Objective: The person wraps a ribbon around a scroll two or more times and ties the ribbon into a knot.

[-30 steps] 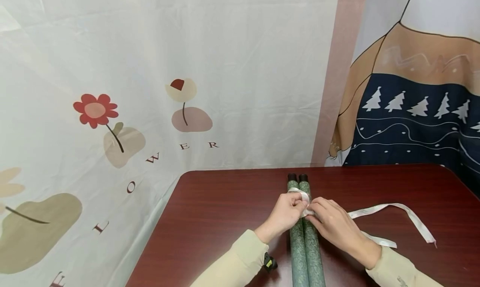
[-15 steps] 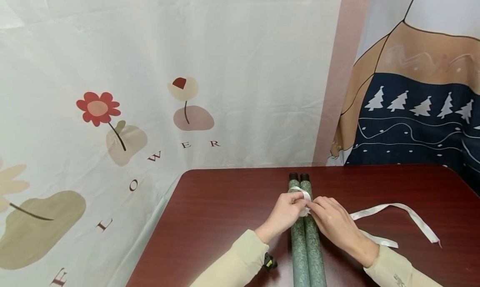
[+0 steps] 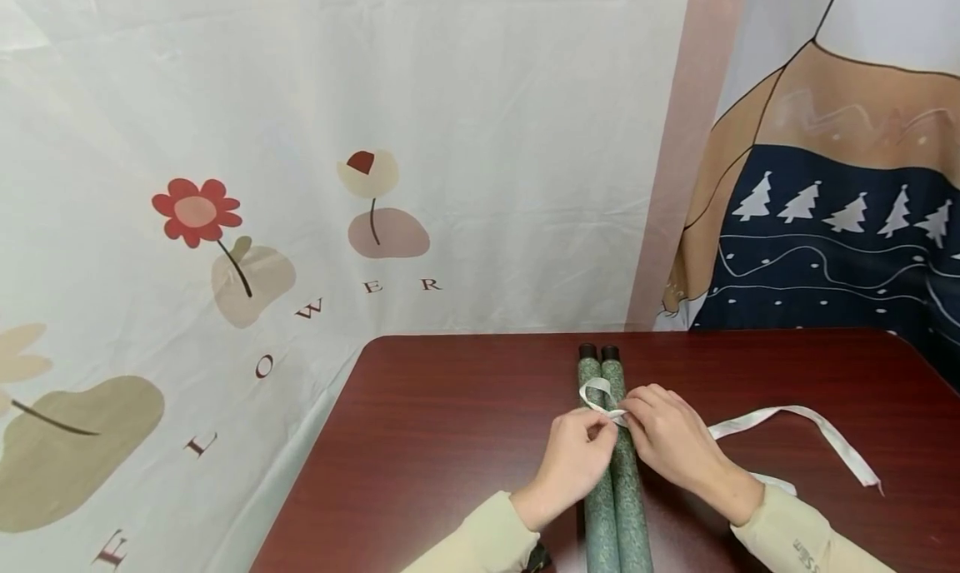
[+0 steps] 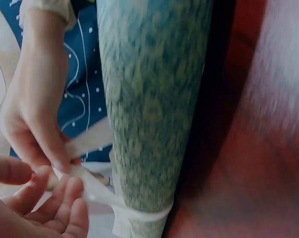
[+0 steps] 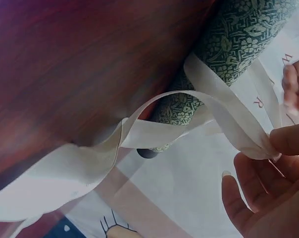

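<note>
Two long rolls (image 3: 609, 490) covered in green patterned cloth, with black ends, lie side by side on the table. A white ribbon (image 3: 596, 385) goes round them near their far ends and forms a raised loop on top. My right hand (image 3: 675, 440) pinches the ribbon (image 5: 238, 134) between thumb and fingers, just right of the rolls. My left hand (image 3: 572, 460) hovers over the left roll, just below the loop. Its fingers are loosely bent, and in the right wrist view this left hand (image 5: 295, 89) is apart from the ribbon, holding nothing visible.
The ribbon's loose tails (image 3: 821, 427) trail over the dark red table (image 3: 450, 440) to the right, partly behind the right forearm. A printed curtain (image 3: 510, 156) hangs behind the table's far edge. A small dark object (image 3: 537, 558) shows under the left cuff.
My left hand has come off the ribbon and drawn back slightly toward me. The ribbon loop now stands in view, while my right hand stays at nearly the same place, pinching it.
</note>
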Tool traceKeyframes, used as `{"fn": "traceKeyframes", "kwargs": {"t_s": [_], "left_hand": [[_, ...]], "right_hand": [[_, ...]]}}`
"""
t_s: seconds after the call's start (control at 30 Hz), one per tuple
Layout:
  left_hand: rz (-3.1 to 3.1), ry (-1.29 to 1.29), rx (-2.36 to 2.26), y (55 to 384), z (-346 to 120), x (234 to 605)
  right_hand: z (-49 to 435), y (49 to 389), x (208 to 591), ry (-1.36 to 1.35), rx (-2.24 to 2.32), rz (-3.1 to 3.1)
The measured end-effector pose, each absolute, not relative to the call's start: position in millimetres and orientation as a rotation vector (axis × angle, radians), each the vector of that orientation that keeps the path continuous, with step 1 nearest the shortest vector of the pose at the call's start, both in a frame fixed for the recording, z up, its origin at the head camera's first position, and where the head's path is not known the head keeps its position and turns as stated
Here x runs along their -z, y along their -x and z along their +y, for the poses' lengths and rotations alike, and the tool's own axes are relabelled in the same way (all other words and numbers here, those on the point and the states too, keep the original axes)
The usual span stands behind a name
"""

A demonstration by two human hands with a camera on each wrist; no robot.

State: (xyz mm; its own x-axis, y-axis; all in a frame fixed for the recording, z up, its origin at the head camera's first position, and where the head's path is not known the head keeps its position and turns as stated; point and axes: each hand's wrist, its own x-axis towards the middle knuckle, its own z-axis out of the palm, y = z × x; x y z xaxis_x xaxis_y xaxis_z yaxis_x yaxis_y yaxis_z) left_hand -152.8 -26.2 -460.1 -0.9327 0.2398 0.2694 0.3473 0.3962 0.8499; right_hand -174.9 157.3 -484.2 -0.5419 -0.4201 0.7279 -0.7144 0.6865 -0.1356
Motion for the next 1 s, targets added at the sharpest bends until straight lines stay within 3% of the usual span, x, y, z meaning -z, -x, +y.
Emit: {"fn": "traceKeyframes", "kwargs": {"t_s": [0.2,0.6,1.0], "left_hand": [[-2.573,0.679,1.486,144.8,-20.1,468.5],[-2.674,0.628,1.141,144.2,-11.6,475.3],[-2.543,0.589,1.339,157.4,-14.1,481.9]], "right_hand": [[154.9,169.7,476.7,-0.791,-0.657,-2.340],[155.8,164.8,463.6,-0.590,-1.187,-2.655],[165.9,169.2,464.8,-0.551,-1.872,-2.640]]}}
